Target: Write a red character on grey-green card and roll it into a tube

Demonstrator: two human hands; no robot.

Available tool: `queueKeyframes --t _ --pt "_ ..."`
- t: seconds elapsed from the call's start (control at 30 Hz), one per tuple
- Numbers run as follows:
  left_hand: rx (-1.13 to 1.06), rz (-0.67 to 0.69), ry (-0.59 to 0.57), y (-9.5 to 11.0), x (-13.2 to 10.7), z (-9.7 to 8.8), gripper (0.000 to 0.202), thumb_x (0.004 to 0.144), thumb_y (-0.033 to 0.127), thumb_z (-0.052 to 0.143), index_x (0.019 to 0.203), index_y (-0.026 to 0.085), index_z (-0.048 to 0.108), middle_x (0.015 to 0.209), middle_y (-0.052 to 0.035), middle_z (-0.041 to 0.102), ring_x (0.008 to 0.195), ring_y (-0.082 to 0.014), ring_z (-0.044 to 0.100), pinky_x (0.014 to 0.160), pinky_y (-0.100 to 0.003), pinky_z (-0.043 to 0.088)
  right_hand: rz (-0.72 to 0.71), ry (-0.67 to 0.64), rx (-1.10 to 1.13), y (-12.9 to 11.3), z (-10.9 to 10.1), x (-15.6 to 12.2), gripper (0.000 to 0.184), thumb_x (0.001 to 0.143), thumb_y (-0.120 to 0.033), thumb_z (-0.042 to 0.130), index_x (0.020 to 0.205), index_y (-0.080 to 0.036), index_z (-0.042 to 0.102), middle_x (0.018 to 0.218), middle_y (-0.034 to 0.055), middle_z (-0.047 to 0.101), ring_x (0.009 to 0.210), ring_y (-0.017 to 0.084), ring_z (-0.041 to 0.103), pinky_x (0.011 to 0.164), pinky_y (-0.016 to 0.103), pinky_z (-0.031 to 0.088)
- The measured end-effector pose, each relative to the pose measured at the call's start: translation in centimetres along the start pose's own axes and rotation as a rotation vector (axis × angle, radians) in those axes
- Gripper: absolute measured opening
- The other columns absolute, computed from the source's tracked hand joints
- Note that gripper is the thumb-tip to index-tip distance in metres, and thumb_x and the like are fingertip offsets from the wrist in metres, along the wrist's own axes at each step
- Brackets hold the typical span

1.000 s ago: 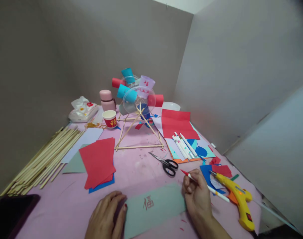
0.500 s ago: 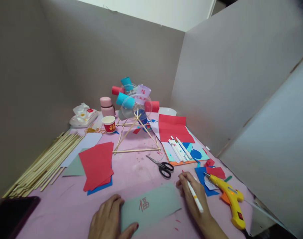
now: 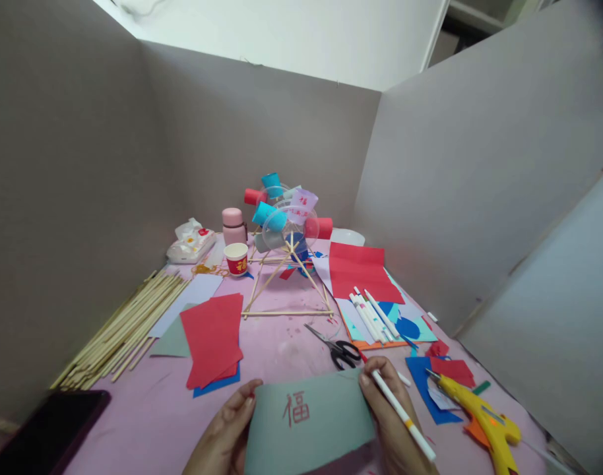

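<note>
Both hands hold up a grey-green paper strip (image 3: 321, 422) with a red character written on it. My left hand (image 3: 225, 435) pinches its left edge. My right hand (image 3: 388, 422) pinches the right edge and also keeps a white marker (image 3: 403, 414) between its fingers, tip pointing up-left. The strip is lifted off the pink table cover (image 3: 148, 422) at the near edge. Black-handled scissors (image 3: 337, 346) lie just beyond the strip.
A stick-and-cup wheel model (image 3: 286, 224) stands at the back. Red paper sheets (image 3: 212, 336), wooden sticks (image 3: 118, 326), white markers (image 3: 371, 310), a yellow glue gun (image 3: 489, 422), a paper cup (image 3: 237, 258), a pink flask (image 3: 233, 225), tissues (image 3: 190, 241), a dark phone (image 3: 49, 432). Grey partitions enclose three sides.
The strip lay flat on the table; now both hands have raised it by its ends. The marker swung round in my right hand. The camera tilted up.
</note>
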State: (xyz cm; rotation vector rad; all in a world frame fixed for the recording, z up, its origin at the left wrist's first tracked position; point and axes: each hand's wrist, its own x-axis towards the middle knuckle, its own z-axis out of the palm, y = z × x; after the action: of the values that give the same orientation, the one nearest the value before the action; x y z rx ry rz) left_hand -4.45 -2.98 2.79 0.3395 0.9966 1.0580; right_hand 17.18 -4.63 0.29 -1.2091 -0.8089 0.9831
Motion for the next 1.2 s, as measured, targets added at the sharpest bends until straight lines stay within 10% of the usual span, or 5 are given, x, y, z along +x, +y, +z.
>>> queueKeyframes --t 0.37,0.67,1.0,1.2 --pt "-0.023 0.043 -0.25 -2.1 2.3 4.5 0.034 0.058 0.034 0.08 0.082 0.019 0.062 0.072 -0.0006 0.07 0.062 -0.014 0.065 0.063 -0.025 0.049 0.15 -0.294 0.499 0.6 7.1 1.3 0.035 0.062 -0.034 0.075 0.078 -0.026 0.046 0.071 -0.0046 0.06 0.059 0.013 0.051 0.055 0.023 0.037" --pt "0.267 0.224 -0.174 -1.2 2.9 2.9 0.031 0.06 0.04 0.077 0.076 0.019 0.061 0.057 0.0043 0.062 0.05 -0.0086 0.053 0.049 -0.018 0.039 0.17 -0.358 0.173 1.5 5.1 1.0 0.037 0.071 -0.055 0.064 0.073 -0.021 0.051 0.054 -0.0079 0.043 0.047 0.008 0.034 0.047 0.02 0.026" --pt "0.537 0.211 -0.215 0.0 3.0 2.2 0.025 0.072 0.041 0.065 0.069 0.016 0.066 0.058 0.0024 0.058 0.052 -0.0086 0.048 0.047 -0.018 0.038 0.165 -0.46 0.166 1.0 4.2 1.3 0.033 0.069 -0.041 0.071 0.076 -0.024 0.044 0.052 -0.0123 0.029 0.047 0.007 0.022 0.044 0.019 0.016" --pt "0.981 0.897 -0.268 1.8 2.3 1.2 0.011 0.08 0.027 0.059 0.089 0.029 0.066 0.088 0.0018 0.064 0.077 -0.0114 0.061 0.066 -0.017 0.047 0.117 -0.279 0.156 0.3 4.0 1.9 0.033 0.069 -0.04 0.072 0.074 -0.023 0.044 0.053 -0.0119 0.029 0.05 0.008 0.023 0.046 0.019 0.019"
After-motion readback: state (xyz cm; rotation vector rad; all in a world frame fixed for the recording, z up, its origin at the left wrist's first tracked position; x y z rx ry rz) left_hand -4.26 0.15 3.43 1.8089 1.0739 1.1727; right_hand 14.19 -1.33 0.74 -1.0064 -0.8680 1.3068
